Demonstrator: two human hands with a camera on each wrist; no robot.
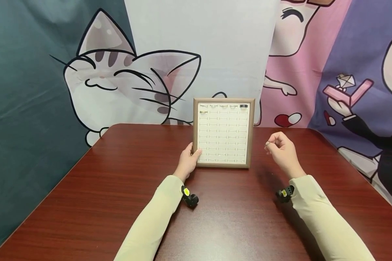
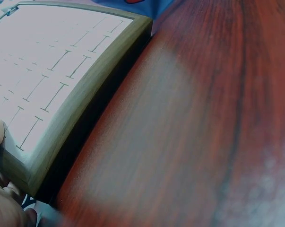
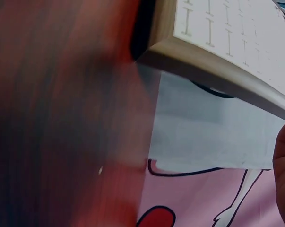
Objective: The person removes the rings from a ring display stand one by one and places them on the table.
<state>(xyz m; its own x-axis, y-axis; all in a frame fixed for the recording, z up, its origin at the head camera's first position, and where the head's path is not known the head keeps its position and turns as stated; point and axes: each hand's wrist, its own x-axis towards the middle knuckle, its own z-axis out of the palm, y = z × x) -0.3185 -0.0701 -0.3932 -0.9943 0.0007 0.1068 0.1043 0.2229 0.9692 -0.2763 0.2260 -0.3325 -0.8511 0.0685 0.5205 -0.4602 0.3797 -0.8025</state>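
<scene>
A ring display board with a wooden frame and a white slotted face stands upright on the table. Along its top row sit several rings, the rightmost a dark ring; a gold-coloured ring is at the left of the second row. My left hand grips the frame's lower left side, thumb over the front. To the right of the board, my right hand is raised, thumb and forefinger pinching a tiny ring, its details too small to tell. Only part of that hand shows in the right wrist view.
The brown wooden table spreads out around the board. Behind it hangs a cartoon-printed cloth. A tiny pale speck lies on the tabletop. Each wrist wears a small black camera.
</scene>
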